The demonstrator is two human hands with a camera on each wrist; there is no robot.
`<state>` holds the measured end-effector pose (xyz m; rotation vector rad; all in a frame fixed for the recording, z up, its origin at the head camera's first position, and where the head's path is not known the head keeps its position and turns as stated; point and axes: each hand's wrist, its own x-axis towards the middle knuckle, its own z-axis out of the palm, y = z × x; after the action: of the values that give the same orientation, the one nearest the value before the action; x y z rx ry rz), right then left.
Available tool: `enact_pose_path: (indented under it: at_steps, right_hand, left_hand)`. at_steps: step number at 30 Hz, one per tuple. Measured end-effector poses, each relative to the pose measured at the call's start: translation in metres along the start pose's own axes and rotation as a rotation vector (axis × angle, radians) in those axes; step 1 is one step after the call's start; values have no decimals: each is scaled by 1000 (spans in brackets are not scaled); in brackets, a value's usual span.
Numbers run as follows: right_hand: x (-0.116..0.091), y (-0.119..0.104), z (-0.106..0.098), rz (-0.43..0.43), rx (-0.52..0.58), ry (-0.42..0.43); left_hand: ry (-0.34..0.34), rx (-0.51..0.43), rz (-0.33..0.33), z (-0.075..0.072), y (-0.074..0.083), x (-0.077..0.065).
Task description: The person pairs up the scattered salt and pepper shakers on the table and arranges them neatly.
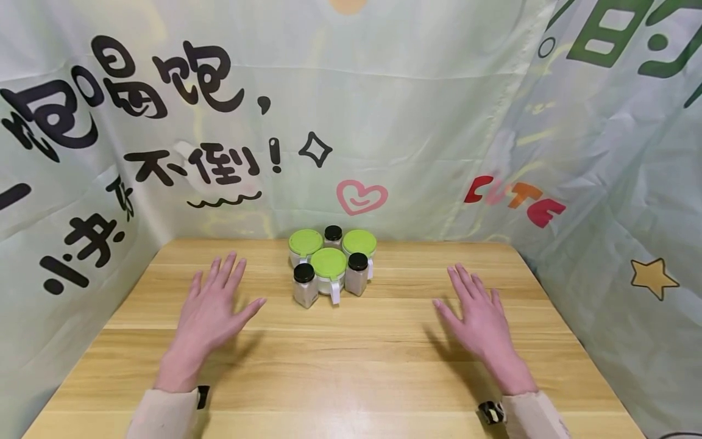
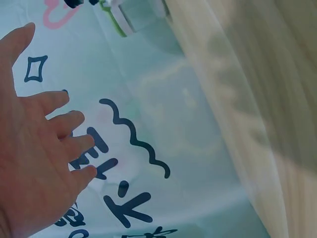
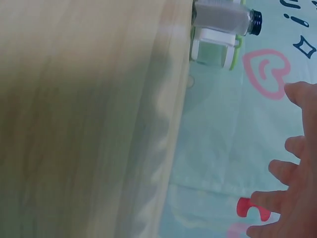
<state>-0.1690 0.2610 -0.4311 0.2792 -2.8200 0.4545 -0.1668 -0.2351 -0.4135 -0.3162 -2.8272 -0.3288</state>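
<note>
Three jars with green lids and white handles stand bunched with three black-capped bottles at the back middle of the table. The front green-lidded jar (image 1: 329, 265) sits between a left bottle (image 1: 305, 285) and a right bottle (image 1: 358, 274). Behind are a left jar (image 1: 305, 242), a right jar (image 1: 359, 241) and a back bottle (image 1: 333, 235), partly hidden. My left hand (image 1: 211, 311) hovers over the table left of the group, fingers spread, holding nothing. To the right, my right hand (image 1: 479, 317) hovers likewise, fingers extended and holding nothing. Neither hand touches a jar or bottle.
The wooden table (image 1: 340, 366) carries the group near its back edge. A printed cloth (image 1: 417, 122) with lettering, a heart and a star hangs behind and along both sides. Each wrist wears a dark band, such as the right band (image 1: 490, 413).
</note>
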Motion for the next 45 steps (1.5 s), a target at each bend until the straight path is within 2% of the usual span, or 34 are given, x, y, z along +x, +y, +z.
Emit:
enact_pose_path:
  at_steps: [13, 19, 39, 45]
  right_hand:
    - [14, -26, 10, -131, 64, 192]
    - [23, -37, 14, -180, 72, 228]
    - [48, -77, 33, -297, 34, 100]
    - [58, -87, 40, -356, 22, 88]
  left_hand:
    - [93, -26, 88, 4, 21, 19]
    - [112, -22, 141, 8, 36, 31]
    - [53, 39, 323, 26, 88, 72]
    - [3, 67, 362, 34, 100, 84]
